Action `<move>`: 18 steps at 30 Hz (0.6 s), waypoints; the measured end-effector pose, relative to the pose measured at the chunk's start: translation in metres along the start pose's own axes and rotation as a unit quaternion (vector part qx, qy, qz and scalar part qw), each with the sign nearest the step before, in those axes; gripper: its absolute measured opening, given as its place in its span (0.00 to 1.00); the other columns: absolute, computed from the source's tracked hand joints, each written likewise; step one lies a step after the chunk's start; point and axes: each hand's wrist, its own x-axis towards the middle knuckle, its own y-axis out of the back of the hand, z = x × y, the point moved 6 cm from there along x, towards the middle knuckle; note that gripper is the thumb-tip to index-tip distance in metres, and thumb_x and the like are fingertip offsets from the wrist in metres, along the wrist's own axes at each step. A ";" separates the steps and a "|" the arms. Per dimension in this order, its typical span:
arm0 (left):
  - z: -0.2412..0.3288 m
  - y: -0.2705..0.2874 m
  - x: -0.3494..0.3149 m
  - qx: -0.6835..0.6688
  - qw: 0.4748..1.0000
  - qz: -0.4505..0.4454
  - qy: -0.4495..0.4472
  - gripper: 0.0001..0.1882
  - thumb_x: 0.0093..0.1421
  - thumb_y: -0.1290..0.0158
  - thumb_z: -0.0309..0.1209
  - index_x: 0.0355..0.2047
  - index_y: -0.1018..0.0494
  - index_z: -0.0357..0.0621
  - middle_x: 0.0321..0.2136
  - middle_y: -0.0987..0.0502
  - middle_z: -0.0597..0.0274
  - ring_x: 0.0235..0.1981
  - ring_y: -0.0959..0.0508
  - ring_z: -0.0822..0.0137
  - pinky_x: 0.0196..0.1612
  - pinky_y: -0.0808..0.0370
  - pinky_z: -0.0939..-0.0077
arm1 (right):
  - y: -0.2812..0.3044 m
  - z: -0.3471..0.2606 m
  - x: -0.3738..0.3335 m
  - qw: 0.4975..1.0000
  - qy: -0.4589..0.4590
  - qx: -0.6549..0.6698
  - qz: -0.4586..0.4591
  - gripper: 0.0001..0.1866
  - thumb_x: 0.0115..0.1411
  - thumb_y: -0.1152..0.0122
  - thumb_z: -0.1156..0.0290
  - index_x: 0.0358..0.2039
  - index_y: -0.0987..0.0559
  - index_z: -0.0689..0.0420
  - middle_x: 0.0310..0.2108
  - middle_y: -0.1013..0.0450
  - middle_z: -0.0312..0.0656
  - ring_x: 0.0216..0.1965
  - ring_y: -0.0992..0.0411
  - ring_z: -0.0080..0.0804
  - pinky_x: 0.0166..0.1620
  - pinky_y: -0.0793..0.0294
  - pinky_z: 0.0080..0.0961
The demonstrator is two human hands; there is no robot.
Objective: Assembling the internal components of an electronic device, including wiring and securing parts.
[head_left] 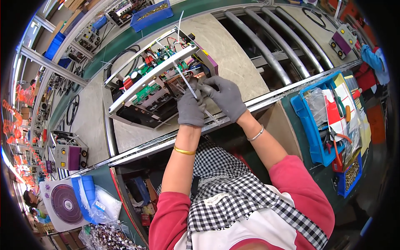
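Observation:
An open-frame electrical machine [146, 89] lies in front of me, its green circuit boards, wires and metal side rails exposed and a purple panel at its right end. At its near right corner both my hands, in grey gloves, work close together. My left hand [191, 110] is closed, with a thin white cable tie [186, 80] running up from its fingers across the machine's edge. Beside it my right hand [226, 98] has its thumb and fingers pinched together near some coppery parts; what they hold is hidden. Another white strip [211, 117] sticks out below the hands.
Metal rollers [271, 54] lie to the right of the machine. A blue tray [307, 125] with tools and bags stands at right, above a blue bin of screws [352, 177]. At lower left are a round-grilled fan [66, 204] and a yellow-purple machine [71, 157].

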 end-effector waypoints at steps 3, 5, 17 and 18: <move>0.000 0.000 -0.004 0.006 1.000 -0.009 0.020 0.17 0.66 0.36 0.43 0.25 0.30 0.55 0.12 0.39 0.76 0.11 0.41 0.78 0.15 0.50 0.78 | -0.002 0.001 0.003 1.000 -0.003 0.025 -0.001 0.16 0.65 0.32 0.58 0.44 0.15 0.58 0.36 0.17 0.46 0.37 0.17 0.38 0.42 0.20 0.31; 0.007 0.004 -0.009 0.073 0.997 -0.032 -0.006 0.17 0.66 0.37 0.43 0.25 0.27 0.50 0.13 0.35 0.74 0.13 0.37 0.77 0.16 0.46 0.77 | -0.002 0.001 0.005 1.000 0.012 -0.010 -0.019 0.15 0.65 0.32 0.60 0.44 0.15 0.57 0.37 0.17 0.46 0.37 0.17 0.39 0.42 0.20 0.32; -0.015 -0.002 0.018 -0.016 0.998 -0.016 0.060 0.16 0.74 0.54 0.40 0.26 0.33 0.56 0.16 0.35 0.77 0.13 0.36 0.77 0.16 0.40 0.82 | 0.010 -0.039 -0.004 0.950 0.236 -0.204 0.012 0.07 0.58 0.33 0.74 0.39 0.18 0.52 0.38 0.19 0.41 0.38 0.20 0.44 0.41 0.20 0.37; -0.016 -0.007 0.022 -0.045 0.997 -0.025 0.063 0.15 0.74 0.54 0.41 0.27 0.32 0.56 0.16 0.34 0.76 0.13 0.36 0.77 0.15 0.41 0.82 | 0.011 -0.044 -0.004 0.944 0.259 -0.203 0.015 0.07 0.59 0.33 0.74 0.38 0.18 0.53 0.39 0.19 0.41 0.38 0.20 0.43 0.41 0.20 0.36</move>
